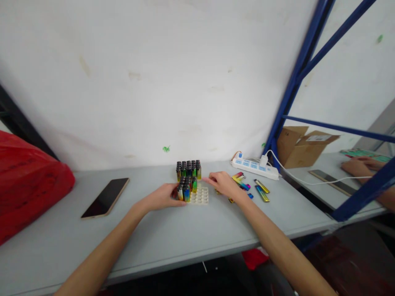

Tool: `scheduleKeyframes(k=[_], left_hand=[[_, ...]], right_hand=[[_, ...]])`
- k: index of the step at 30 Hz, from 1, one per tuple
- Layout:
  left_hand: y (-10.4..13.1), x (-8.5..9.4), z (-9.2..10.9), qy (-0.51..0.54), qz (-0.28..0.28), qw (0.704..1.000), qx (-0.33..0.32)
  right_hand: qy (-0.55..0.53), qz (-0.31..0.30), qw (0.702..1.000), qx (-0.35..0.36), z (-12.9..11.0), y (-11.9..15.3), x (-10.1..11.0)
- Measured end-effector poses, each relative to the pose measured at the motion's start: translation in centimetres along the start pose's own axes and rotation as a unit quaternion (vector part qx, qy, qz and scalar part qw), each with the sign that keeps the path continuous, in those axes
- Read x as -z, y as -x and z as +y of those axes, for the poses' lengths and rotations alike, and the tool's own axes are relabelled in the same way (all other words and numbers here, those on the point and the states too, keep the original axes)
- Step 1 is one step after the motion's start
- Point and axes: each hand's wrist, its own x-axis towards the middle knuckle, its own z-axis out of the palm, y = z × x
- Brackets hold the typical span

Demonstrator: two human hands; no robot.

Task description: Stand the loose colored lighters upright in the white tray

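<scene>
A white tray with round holes [202,196] lies on the table, its right part bare. Several shiny multicoloured lighters [184,192] stand upright in its left part. My left hand [165,197] is wrapped round the left side of these lighters, thumb along the front. Just behind stands another block of upright lighters [189,169]. My right hand [222,183] is to the right of the tray, its fingers curled and pressed together; whatever they hold, if anything, is too small to tell. Loose lighters [262,191] lie beside and beyond my right hand.
A phone [105,198] lies on the table at left, near a red bag [27,185]. At the back right are a white power strip [255,168], a blue metal frame [285,98] and a cardboard box [300,150]. Another person's hands [361,166] are at far right.
</scene>
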Motion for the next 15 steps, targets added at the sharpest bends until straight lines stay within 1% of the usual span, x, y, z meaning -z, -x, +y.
scheduleKeyframes(k=[1,3,5,7,9,11,13,15], left_hand=[[0.0,0.0,-0.1,-0.001,0.001,1.000,-0.001],[-0.1,0.0,-0.2,0.001,0.001,1.000,-0.004],[-0.2,-0.1,-0.3,0.003,-0.003,1.000,-0.005],[-0.3,-0.1,-0.3,-0.002,-0.007,1.000,-0.001],[-0.3,-0.1,-0.2,-0.006,-0.008,1.000,0.002],[-0.2,0.0,-0.2,-0.006,-0.010,1.000,0.001],[-0.2,0.0,-0.2,-0.003,-0.011,1.000,0.000],[-0.2,0.0,-0.2,-0.002,-0.011,1.000,0.001]], right_hand=[[0.019,0.018,0.999,-0.019,1.1,0.1,0.5],[0.063,0.047,0.994,-0.082,3.5,0.3,1.4],[0.094,0.064,0.984,-0.140,5.8,0.6,2.3],[0.102,0.073,0.974,-0.190,7.7,1.0,3.0],[0.099,0.054,0.965,-0.237,9.1,1.5,3.6],[0.085,0.014,0.958,-0.273,9.8,2.0,4.1],[0.061,-0.037,0.955,-0.289,9.9,2.5,4.4],[0.033,-0.085,0.954,-0.285,9.8,2.8,4.5]])
